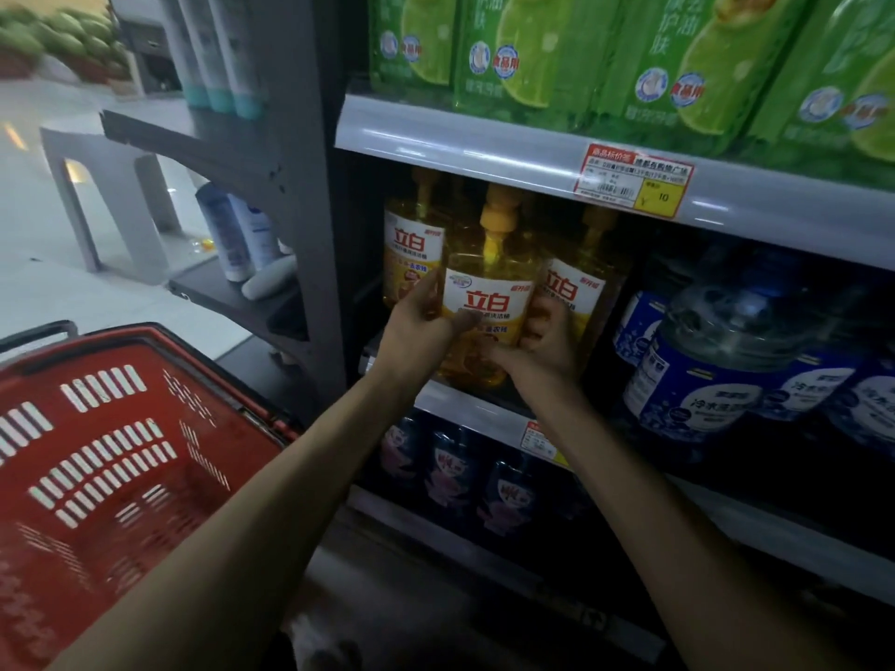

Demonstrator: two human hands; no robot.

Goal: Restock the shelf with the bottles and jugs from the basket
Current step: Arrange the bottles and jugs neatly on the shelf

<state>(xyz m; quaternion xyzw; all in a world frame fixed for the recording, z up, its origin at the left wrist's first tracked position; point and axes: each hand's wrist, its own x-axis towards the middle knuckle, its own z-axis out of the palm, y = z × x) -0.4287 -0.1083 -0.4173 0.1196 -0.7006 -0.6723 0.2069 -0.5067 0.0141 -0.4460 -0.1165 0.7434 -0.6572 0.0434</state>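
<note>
A yellow dish-soap jug [489, 288] with a pump top and a white-and-red label stands at the front edge of the middle shelf [465, 409]. My left hand [416, 326] grips its left side and my right hand [542, 341] holds its lower right side. Two matching yellow jugs stand behind it, one at the left [411, 239] and one at the right [581, 283]. The red plastic basket [111, 457] sits at the lower left; its visible inside shows no bottles.
Blue water jugs [717, 360] fill the middle shelf to the right. Green refill packs [654, 55] line the shelf above, with a price tag [634, 179] on its rail. Dark bottles [455, 472] stand on the lower shelf. A grey end rack [242, 225] with white bottles is on the left.
</note>
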